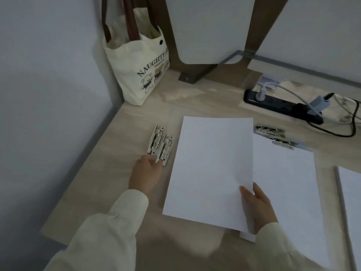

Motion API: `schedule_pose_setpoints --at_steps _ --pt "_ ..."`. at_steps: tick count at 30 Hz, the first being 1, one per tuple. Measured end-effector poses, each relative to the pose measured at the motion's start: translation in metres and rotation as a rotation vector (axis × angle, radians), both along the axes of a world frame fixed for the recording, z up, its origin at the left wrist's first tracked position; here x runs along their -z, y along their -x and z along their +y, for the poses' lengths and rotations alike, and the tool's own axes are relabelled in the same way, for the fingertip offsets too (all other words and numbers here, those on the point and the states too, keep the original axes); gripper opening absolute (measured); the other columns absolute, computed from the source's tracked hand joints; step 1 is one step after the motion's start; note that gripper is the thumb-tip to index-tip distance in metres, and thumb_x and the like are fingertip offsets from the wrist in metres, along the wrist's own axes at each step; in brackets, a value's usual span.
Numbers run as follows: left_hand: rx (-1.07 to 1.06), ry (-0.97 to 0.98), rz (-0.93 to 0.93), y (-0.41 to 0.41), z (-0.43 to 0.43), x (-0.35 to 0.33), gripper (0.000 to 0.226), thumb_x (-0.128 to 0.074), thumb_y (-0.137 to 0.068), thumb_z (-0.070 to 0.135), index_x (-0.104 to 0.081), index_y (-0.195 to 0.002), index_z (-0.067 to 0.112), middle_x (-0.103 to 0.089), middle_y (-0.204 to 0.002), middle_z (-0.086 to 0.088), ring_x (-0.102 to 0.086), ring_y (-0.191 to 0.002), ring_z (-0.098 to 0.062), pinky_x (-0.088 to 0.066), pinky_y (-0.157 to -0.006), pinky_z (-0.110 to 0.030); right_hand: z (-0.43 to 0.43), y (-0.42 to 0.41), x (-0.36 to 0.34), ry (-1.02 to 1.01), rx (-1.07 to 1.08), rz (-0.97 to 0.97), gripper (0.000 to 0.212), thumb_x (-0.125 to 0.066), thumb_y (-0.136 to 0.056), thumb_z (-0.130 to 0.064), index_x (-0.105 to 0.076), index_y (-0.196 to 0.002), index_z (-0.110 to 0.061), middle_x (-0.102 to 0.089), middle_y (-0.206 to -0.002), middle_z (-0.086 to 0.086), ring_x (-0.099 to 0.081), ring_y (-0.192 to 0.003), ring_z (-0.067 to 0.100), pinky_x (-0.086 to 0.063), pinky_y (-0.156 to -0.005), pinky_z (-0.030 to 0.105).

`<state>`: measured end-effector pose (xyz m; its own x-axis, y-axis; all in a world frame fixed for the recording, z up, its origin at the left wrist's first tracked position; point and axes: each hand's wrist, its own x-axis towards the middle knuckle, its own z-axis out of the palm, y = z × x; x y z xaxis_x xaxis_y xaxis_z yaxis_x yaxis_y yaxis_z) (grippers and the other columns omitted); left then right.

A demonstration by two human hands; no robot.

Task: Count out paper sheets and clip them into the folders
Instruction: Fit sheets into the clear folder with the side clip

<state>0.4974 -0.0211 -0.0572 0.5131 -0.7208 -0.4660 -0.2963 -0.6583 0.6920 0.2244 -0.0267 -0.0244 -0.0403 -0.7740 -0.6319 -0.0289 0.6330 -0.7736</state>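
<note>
While the right hand (256,202) pinched the paper sheets (211,169) by their near right corner above the tabletop (125,137), the left hand (144,173), loosely open, touched the metal clips (161,142) left of them.

Two hands: left hand (145,173) at nine o'clock, right hand (257,204) at five. Two loose metal clips (161,144) side by side at ten o'clock. Two more clips (273,133) at two o'clock, mounted on boards under paper. One lifted batch of white paper (213,169) at centre, sheet count not readable. One further white sheet (287,192) at four o'clock; another (351,192) at the three o'clock edge. One tote bag (136,65) at eleven. One power strip (281,106) at two o'clock.
</note>
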Motion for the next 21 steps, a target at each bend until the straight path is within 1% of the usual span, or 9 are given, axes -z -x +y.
schedule_pose_setpoints --at_steps 3,5,9,11,13,14,17,19,21 --pt "0.032 0.005 0.114 -0.006 -0.005 0.003 0.030 -0.047 -0.087 0.031 -0.064 -0.096 0.008 -0.067 -0.096 -0.006 -0.060 -0.091 -0.023 -0.043 -0.081 -0.031 0.000 -0.003 0.003 -0.012 -0.002 0.032 0.015 -0.049 -0.091 -0.012 -0.061 -0.097 -0.018 -0.065 -0.090 0.007 -0.061 -0.077 0.026 -0.049 -0.062 0.033" --pt "0.051 0.058 0.241 -0.008 -0.003 0.002 0.025 -0.047 -0.088 0.032 -0.062 -0.090 0.012 -0.061 -0.089 -0.004 -0.054 -0.085 -0.019 -0.039 -0.077 -0.029 -0.001 -0.001 0.006 -0.017 -0.018 0.071 0.016 -0.051 -0.090 -0.014 -0.060 -0.102 -0.018 -0.065 -0.092 0.006 -0.062 -0.080 0.027 -0.049 -0.063 0.033" --pt "0.040 0.140 0.437 -0.011 0.006 0.005 0.017 -0.047 -0.093 0.014 -0.064 -0.092 0.010 -0.068 -0.082 0.002 -0.065 -0.073 -0.003 -0.048 -0.073 -0.017 -0.002 0.000 0.011 -0.013 -0.026 0.097 0.017 -0.052 -0.089 -0.015 -0.059 -0.104 -0.019 -0.065 -0.094 0.005 -0.062 -0.083 0.027 -0.050 -0.068 0.034" --pt "0.028 0.168 0.404 -0.009 0.008 0.008 0.015 -0.049 -0.092 0.010 -0.063 -0.089 0.008 -0.069 -0.078 0.003 -0.065 -0.063 0.007 -0.047 -0.067 -0.007 -0.002 -0.002 0.013 -0.010 -0.023 0.101 0.017 -0.052 -0.090 -0.015 -0.059 -0.104 -0.020 -0.065 -0.094 0.004 -0.062 -0.084 0.026 -0.050 -0.068 0.033" --pt "-0.005 0.200 0.375 -0.005 0.008 0.010 0.012 -0.051 -0.091 0.008 -0.061 -0.085 0.011 -0.067 -0.075 0.003 -0.063 -0.057 0.010 -0.044 -0.060 -0.001 -0.002 -0.002 0.016 -0.001 -0.010 0.110 0.017 -0.052 -0.090 -0.015 -0.059 -0.104 -0.019 -0.065 -0.094 0.005 -0.062 -0.083 0.027 -0.050 -0.068 0.034" --pt "-0.021 0.210 0.374 -0.003 0.008 0.011 0.011 -0.052 -0.091 0.008 -0.060 -0.084 0.012 -0.067 -0.073 0.003 -0.063 -0.056 0.011 -0.043 -0.058 -0.001 -0.003 -0.001 0.018 0.003 -0.004 0.118 0.018 -0.052 -0.090 -0.014 -0.060 -0.105 -0.018 -0.066 -0.095 0.007 -0.062 -0.084 0.029 -0.051 -0.072 0.036" --pt "-0.046 0.222 0.424 -0.003 0.009 0.011 0.006 -0.054 -0.090 0.010 -0.060 -0.088 0.009 -0.069 -0.070 0.005 -0.064 -0.063 0.008 -0.044 -0.063 -0.002 -0.002 -0.001 0.023 0.009 0.000 0.134 0.017 -0.053 -0.089 -0.015 -0.062 -0.102 -0.020 -0.066 -0.100 0.012 -0.062 -0.090 0.033 -0.050 -0.085 0.044" --pt "-0.053 0.224 0.468 -0.005 0.011 0.009 0.008 -0.055 -0.089 0.015 -0.062 -0.089 0.010 -0.068 -0.083 0.001 -0.062 -0.081 -0.002 -0.043 -0.074 -0.010 -0.001 -0.001 0.024 0.004 0.005 0.134 0.016 -0.054 -0.089 -0.016 -0.062 -0.102 -0.021 -0.066 -0.102 0.012 -0.062 -0.092 0.035 -0.050 -0.087 0.046" --pt "-0.061 0.194 0.508 -0.006 0.013 0.007 0.014 -0.056 -0.089 0.022 -0.065 -0.091 0.010 -0.067 -0.095 0.000 -0.058 -0.092 -0.007 -0.041 -0.083 -0.017 -0.001 0.001 0.024 0.003 0.003 0.133 0.016 -0.054 -0.089 -0.016 -0.062 -0.102 -0.021 -0.066 -0.102 0.012 -0.062 -0.092 0.035 -0.050 -0.088 0.047"
